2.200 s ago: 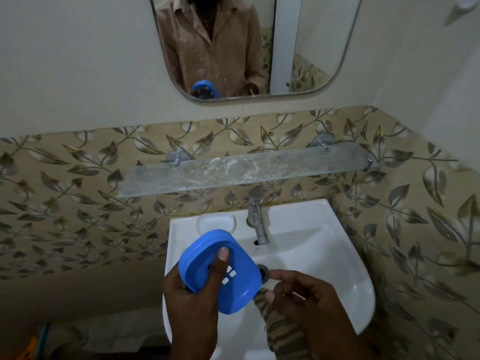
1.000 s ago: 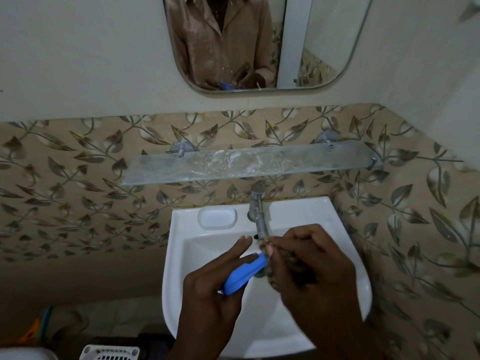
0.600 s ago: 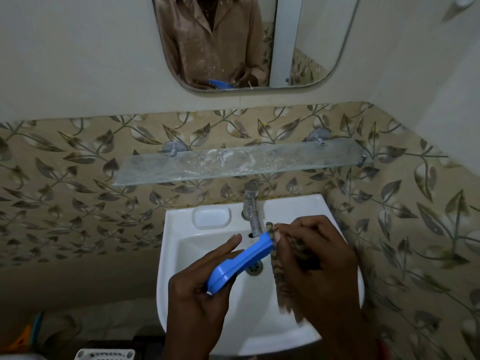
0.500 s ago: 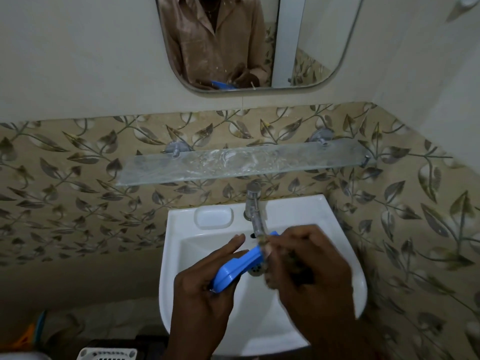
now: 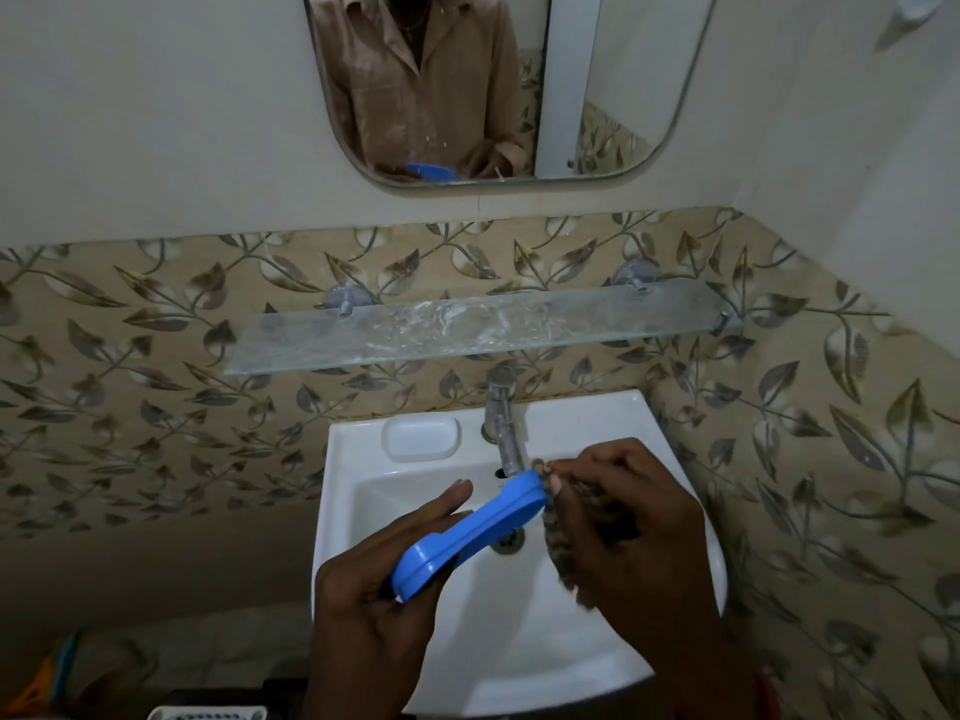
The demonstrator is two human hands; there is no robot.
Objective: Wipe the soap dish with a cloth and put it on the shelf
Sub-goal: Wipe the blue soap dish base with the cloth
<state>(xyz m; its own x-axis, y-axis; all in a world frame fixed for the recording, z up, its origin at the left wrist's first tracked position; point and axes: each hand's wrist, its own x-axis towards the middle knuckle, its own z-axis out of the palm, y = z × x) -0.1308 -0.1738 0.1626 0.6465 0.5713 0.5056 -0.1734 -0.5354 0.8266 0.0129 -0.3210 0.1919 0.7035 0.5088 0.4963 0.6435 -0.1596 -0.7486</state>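
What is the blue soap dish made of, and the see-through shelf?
The soap dish looks like plastic: one even bright blue with smooth, rounded, moulded edges. The shelf seems to be glass, since the leafy wall shows through it, with cloudy white smears on top. It could be clear acrylic instead.

head view | looks forward-down, close | faces sink (image 5: 363, 491), wall behind

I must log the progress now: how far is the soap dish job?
Done: nothing visibly finished. In hand: the left hand holds the blue soap dish over the sink, while the right hand presses a striped cloth to its far end. Left: the glass shelf holds no dish yet.
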